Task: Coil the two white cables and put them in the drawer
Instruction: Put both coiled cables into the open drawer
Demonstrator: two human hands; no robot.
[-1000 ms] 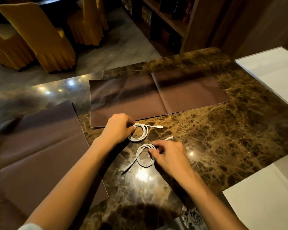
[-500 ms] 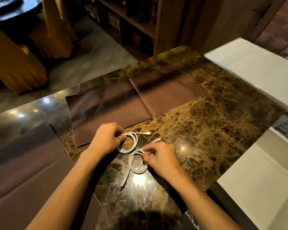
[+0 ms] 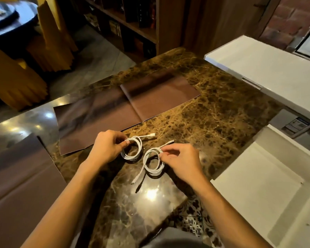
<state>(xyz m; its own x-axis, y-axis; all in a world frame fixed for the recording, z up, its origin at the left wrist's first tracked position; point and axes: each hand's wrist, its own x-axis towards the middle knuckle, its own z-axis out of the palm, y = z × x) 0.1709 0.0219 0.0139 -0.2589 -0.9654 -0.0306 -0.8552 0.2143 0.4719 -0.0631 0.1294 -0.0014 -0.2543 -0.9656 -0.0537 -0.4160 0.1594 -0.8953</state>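
Two white cables, each wound into a small coil, are held just above the brown marble counter (image 3: 213, 122). My left hand (image 3: 106, 147) pinches the left coil (image 3: 132, 149) at its upper left; a plug end sticks out to the right. My right hand (image 3: 181, 160) pinches the right coil (image 3: 153, 162) at its upper right edge, and a loose tail with a plug hangs down to the lower left. An open white drawer (image 3: 254, 190) lies low at the right of the counter, right of my right hand.
A dark brown folded mat (image 3: 125, 106) lies behind the coils, another brown mat (image 3: 21, 176) at the left. A white cabinet top (image 3: 268, 72) runs along the right. Yellow-covered chairs (image 3: 13, 81) and a wooden shelf (image 3: 132, 24) stand beyond the counter.
Both hands have lifted the coils off the counter and shifted their grips to the coils' edges. The view has swung right, and the open drawer has come into sight.
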